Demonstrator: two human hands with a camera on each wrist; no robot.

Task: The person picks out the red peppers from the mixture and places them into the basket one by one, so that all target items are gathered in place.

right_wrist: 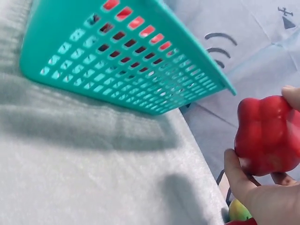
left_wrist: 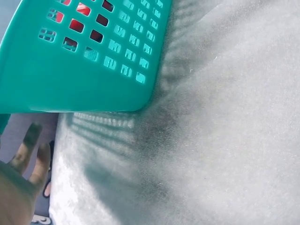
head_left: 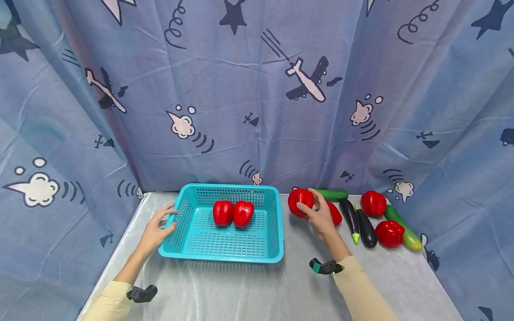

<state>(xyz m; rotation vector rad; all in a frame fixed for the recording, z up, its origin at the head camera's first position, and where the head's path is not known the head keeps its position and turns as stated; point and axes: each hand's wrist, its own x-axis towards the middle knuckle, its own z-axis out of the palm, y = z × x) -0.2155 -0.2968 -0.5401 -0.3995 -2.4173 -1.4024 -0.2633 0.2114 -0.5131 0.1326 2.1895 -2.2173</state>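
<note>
In my right hand (head_left: pixel 320 217) I grip a red bell pepper (head_left: pixel 299 202), thumb on one side and fingers on the other. The right wrist view shows this bell pepper (right_wrist: pixel 266 135) lifted clear of the table, to the right of the basket. A turquoise plastic basket (head_left: pixel 221 258) with perforated walls stands on the table, and two red bell peppers (head_left: pixel 243 214) lie side by side in it. My left hand (head_left: pixel 154 229) is at the basket's left rim, fingers spread; whether it touches the rim I cannot tell.
To the right lie two eggplants (head_left: pixel 366 227), a green cucumber (head_left: pixel 331 195), a green-yellow cucumber (head_left: pixel 403 228) and more red bell peppers (head_left: pixel 390 234), one partly hidden behind my right hand. A patterned blue curtain (head_left: pixel 257 89) hangs around the grey-white table (head_left: pixel 209 294).
</note>
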